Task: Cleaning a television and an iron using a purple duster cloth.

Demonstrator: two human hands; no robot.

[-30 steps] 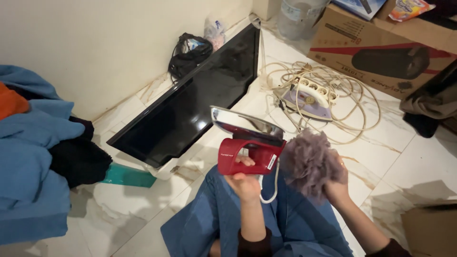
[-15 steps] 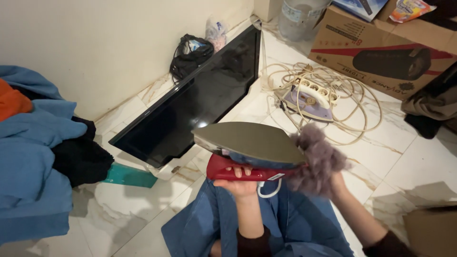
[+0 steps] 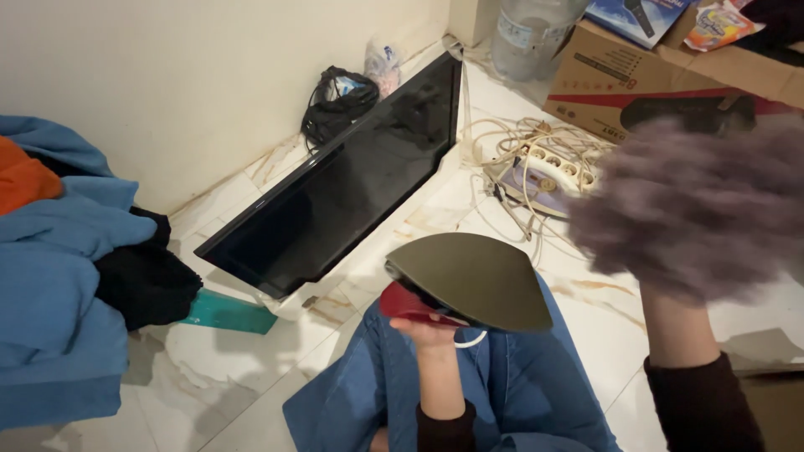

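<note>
Two hands in view. Left hand (image 3: 423,333) grips one red iron (image 3: 461,285) from underneath, fingers wrapped on the red body, dull grey soleplate turned up toward the camera; iron sits at frame centre, above the blue-clad lap. Right hand is hidden behind one purple-grey mesh puff (image 3: 691,205), raised at 3 o'clock, blurred; hand closed on the puff as far as can be told. One black flat screen (image 3: 352,180) lies on the floor at 11 o'clock of the iron. One lilac iron (image 3: 536,180) in one tangle of cream cord at 1 o'clock. One cardboard box (image 3: 620,79) beyond it. One heap of blue clothes (image 3: 59,268) at 9 o'clock.
</note>
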